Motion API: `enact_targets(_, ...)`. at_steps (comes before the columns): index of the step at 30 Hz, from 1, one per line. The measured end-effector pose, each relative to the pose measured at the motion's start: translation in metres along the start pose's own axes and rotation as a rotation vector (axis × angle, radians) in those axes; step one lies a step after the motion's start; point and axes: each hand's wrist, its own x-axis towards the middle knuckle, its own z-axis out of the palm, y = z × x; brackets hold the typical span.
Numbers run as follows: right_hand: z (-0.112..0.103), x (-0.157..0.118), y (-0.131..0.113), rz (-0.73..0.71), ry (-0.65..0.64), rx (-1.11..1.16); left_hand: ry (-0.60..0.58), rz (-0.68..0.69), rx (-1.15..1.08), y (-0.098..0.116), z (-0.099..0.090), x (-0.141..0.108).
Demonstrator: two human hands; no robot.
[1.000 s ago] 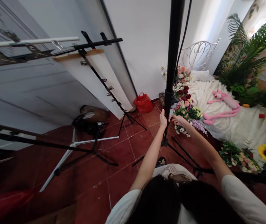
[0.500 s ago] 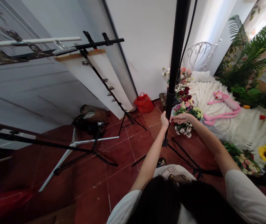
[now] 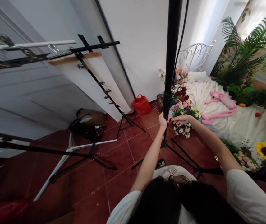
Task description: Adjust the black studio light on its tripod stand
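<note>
A tall black light stand (image 3: 173, 46) rises upright in front of me, its tripod legs spread on the floor. My left hand (image 3: 162, 120) is wrapped around its lower pole, just below a dark collar joint. My right hand (image 3: 181, 120) comes in from the right, fingers curled and drawn together close to the pole. Whatever lies between those fingertips is too small to make out. A black cable (image 3: 181, 34) hangs alongside the upper pole. Bunches of artificial flowers (image 3: 183, 104) stand just behind my right hand.
Left are a backdrop stand (image 3: 105, 92) with clips and white sheets, and a white stand's legs (image 3: 93, 145). A red bag (image 3: 142, 105) sits by the wall. To the right, a pink plush toy (image 3: 223, 104) lies on a white furry blanket (image 3: 247, 124) near palm leaves (image 3: 251, 46).
My right hand's fingers have curled inward beside the pole, where they were straighter before. My left hand stays on the pole. The view has shifted slightly.
</note>
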Motion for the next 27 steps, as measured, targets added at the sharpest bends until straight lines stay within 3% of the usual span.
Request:
enact_targets(9,0.006,0.005,0.012,-0.106,0.063,0.159,-0.042,0.002,-0.018,-0.002,-0.002,0.002)
enact_targets(13,0.004,0.021,0.007,-0.086,0.169,0.093,-0.059,-0.010,-0.049,-0.006,-0.002,0.004)
enact_targets(16,0.000,0.028,0.007,-0.100,0.150,0.070,-0.072,-0.015,-0.073,-0.007,-0.002,0.004)
enact_targets(22,-0.011,0.025,0.017,-0.277,0.141,0.004,-0.061,-0.001,-0.057,-0.006,-0.002,0.003)
enact_targets(27,-0.014,0.029,0.011,-0.375,0.181,-0.226,-0.035,-0.001,-0.044,-0.005,0.000,0.002)
